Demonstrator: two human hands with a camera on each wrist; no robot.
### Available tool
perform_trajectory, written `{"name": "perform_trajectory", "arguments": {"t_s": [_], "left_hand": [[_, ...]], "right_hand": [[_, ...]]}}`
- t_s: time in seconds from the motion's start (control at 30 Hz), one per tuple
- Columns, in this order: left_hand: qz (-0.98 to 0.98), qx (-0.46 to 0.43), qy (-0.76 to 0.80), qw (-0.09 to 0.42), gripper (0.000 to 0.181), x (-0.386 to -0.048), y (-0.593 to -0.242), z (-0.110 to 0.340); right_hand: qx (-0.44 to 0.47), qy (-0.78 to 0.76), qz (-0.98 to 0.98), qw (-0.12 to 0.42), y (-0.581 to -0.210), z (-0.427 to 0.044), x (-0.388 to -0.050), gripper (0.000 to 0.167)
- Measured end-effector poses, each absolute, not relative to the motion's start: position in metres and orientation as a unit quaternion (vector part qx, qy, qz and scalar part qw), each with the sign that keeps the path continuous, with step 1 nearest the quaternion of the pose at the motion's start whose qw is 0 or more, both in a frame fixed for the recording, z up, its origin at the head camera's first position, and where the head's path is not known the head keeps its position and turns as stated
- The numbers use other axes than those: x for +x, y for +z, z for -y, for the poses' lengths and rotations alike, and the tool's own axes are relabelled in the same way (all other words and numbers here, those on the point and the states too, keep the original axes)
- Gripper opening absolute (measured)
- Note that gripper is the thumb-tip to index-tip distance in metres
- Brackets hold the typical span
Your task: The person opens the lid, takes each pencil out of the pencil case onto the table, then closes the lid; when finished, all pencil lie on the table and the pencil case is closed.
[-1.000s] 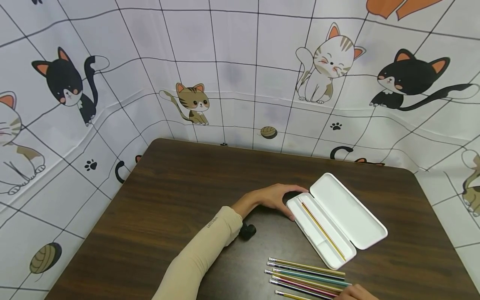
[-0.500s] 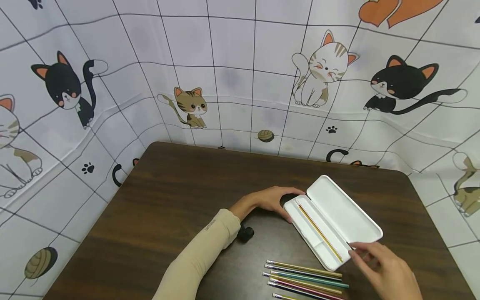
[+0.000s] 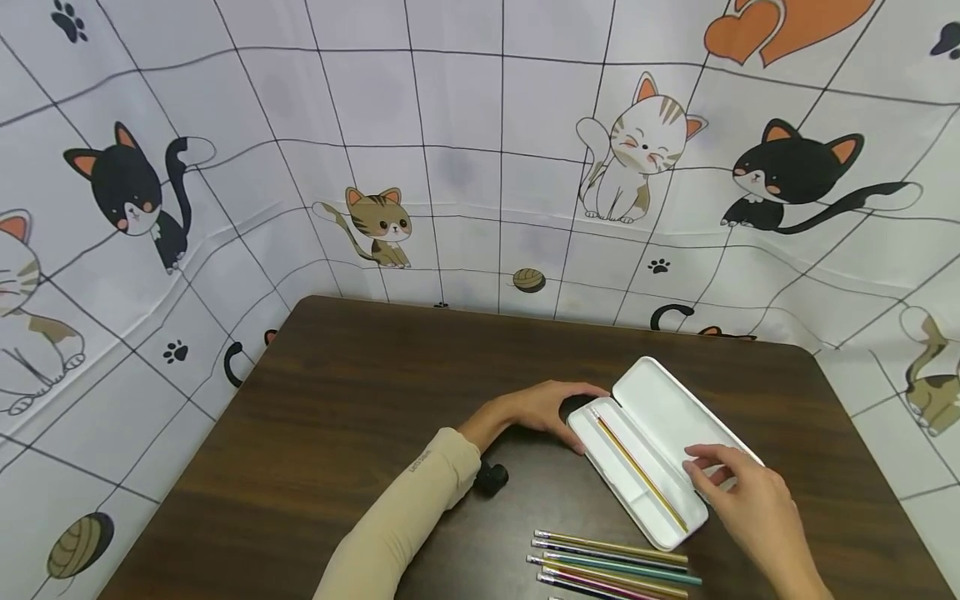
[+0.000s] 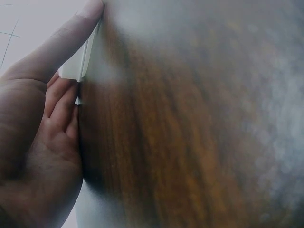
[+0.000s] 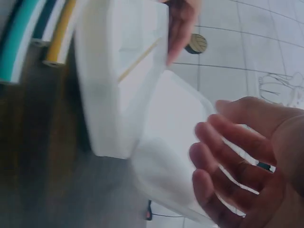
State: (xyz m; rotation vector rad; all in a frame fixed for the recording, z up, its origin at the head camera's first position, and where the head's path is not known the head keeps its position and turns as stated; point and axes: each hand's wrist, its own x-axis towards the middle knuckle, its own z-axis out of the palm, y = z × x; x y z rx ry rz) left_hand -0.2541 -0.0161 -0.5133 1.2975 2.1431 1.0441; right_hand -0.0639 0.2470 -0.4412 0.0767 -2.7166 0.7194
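A white pencil case (image 3: 671,412) lies open on the table, its lid folded back to the right. One yellow pencil (image 3: 637,468) rests lengthwise in its tray. My left hand (image 3: 542,408) grips the far left end of the case, thumb on the near side and fingers round the back; the left wrist view shows the thumb (image 4: 61,45) along the case edge. My right hand (image 3: 753,496) hovers over the lid, fingers loosely bent and nothing between them, as the right wrist view also shows. Several pencils (image 3: 615,562) lie side by side in front of the case.
A small black object (image 3: 491,477) sits beside my left sleeve (image 3: 408,508). The brown table (image 3: 375,367) ends against a white cloth with printed cats (image 3: 465,167).
My right hand has come up from the loose pencils at the bottom edge, passed the case's near right corner, and is now above the lid. The left hand keeps its place.
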Motion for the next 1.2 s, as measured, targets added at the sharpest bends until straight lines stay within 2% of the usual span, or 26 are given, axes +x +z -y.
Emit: {"name": "perform_trajectory", "arguments": {"t_s": [0.2,0.37,0.97,1.2], "left_hand": [[-0.774,0.462,0.376,0.216,0.093,-0.255,-0.514,0.016],[-0.772,0.460,0.380,0.217,0.093,-0.254,-0.516,0.015],[-0.765,0.480,0.381,0.199,0.094,-0.256,-0.514,0.016],[-0.766,0.478,0.377,0.205,0.094,-0.255,-0.514,0.015]], "right_hand": [[0.015,0.215,0.975,0.062,-0.457,-0.240,-0.061,0.019],[0.020,0.208,0.977,0.031,-0.462,-0.238,-0.061,0.021],[0.063,0.125,0.988,0.061,-0.465,-0.224,-0.066,0.012],[0.047,0.161,0.980,0.103,-0.470,-0.227,-0.063,0.013]]}}
